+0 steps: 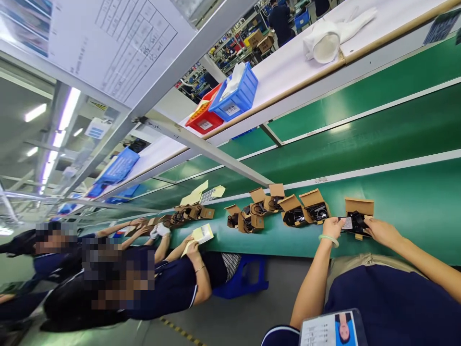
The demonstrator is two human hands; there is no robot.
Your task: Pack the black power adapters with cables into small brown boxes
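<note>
My left hand [333, 228], with a pale green bangle at the wrist, pinches the left end of a black device with a pale label [346, 223]. From the other side, my right hand [383, 232] grips black parts [357, 222] at the device's right; whether these are one piece with it I cannot tell. Both hands are over a small open cardboard box [359, 206], its lid flap raised behind them. To the left of my left hand, an open carton [315, 206] holds a black item and coiled cable, beside another filled carton [293, 211].
More open cartons [254, 211] line the green bench [414, 192] leftward. Co-workers sit there, one holding a yellowish sheet [202, 234]. A slanting metal post [219, 154] rises behind. The shelf above bears a blue bin [236, 91], a red bin [205, 115] and a white roll [326, 43].
</note>
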